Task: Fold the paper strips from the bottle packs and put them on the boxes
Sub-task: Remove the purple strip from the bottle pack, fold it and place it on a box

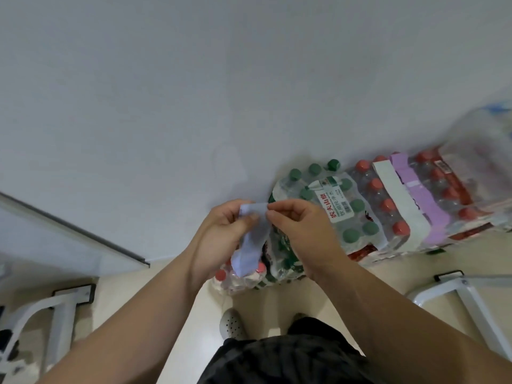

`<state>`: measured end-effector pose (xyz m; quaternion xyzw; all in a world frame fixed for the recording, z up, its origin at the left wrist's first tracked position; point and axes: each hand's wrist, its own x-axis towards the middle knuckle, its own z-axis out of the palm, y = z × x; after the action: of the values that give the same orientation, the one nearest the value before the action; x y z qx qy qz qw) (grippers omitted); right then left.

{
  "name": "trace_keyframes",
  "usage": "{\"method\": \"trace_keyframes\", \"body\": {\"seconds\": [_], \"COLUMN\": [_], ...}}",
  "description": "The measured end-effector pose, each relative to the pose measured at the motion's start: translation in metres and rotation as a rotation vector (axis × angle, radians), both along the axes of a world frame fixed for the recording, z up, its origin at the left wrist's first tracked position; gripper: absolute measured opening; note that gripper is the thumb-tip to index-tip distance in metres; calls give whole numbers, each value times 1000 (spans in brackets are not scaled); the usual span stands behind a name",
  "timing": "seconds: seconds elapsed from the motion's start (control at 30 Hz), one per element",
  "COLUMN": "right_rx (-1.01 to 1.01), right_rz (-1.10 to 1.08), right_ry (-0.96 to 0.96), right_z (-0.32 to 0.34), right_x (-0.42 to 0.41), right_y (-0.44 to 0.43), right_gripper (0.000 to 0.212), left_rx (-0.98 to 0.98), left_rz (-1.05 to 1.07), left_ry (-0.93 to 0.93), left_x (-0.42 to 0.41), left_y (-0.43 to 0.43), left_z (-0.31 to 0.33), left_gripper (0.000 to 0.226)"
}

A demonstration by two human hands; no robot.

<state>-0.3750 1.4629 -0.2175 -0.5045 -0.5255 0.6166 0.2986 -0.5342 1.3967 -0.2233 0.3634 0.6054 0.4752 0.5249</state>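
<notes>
The pale blue paper strip [250, 239] hung above the bottle packs [343, 209], its top edge pinched by the closed fingers of the left hand [221, 234] and right hand [299, 228]; it looked light and limp, best gripped near the ends.

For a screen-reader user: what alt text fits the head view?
Both hands, left hand and right hand, pinch a pale blue paper strip above shrink-wrapped bottle packs on the floor. White strip and purple strip lie across the red-capped pack.
</notes>
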Motion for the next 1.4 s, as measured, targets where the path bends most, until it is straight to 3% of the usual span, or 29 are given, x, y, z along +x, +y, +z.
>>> {"method": "trace_keyframes", "body": {"seconds": [0.17, 0.3, 0.4, 0.53, 0.67, 0.8, 0.9, 1.17, 1.4], "right_rx": [102, 184, 237, 170, 70, 47, 96, 202, 202], "right_rz": [32, 61, 90, 178, 284, 358, 372, 380, 370], "right_ry": [-13, -31, -73, -59, -9, 3, -65, -280, -359], "right_z": [16, 24, 26, 33, 36, 31, 13, -42, -46], "right_x": [38, 81, 119, 168, 206, 216, 207, 176, 141], "right_y": [13, 28, 44, 66, 90, 114, 134, 168, 198], "right_gripper": [25, 8, 5, 10, 8, 5, 5, 5, 6], "left_rx": [18, 20, 0, -69, -147, -137, -148, -171, -134], "left_rz": [-26, -65, -21, 8, 18, 116, 219, 271, 170], "left_ry": [-34, -60, 78, 154, 23, 20, 125, 619, 711], "left_x": [41, 85, 120, 162, 191, 209, 214, 201, 161], "left_y": [18, 34, 49, 67, 78, 87, 100, 140, 175], "left_z": [22, 37, 40, 42, 47, 45, 35, -13, -33], "left_gripper": [24, 26, 24, 36, 29, 22, 16, 11, 6]}}
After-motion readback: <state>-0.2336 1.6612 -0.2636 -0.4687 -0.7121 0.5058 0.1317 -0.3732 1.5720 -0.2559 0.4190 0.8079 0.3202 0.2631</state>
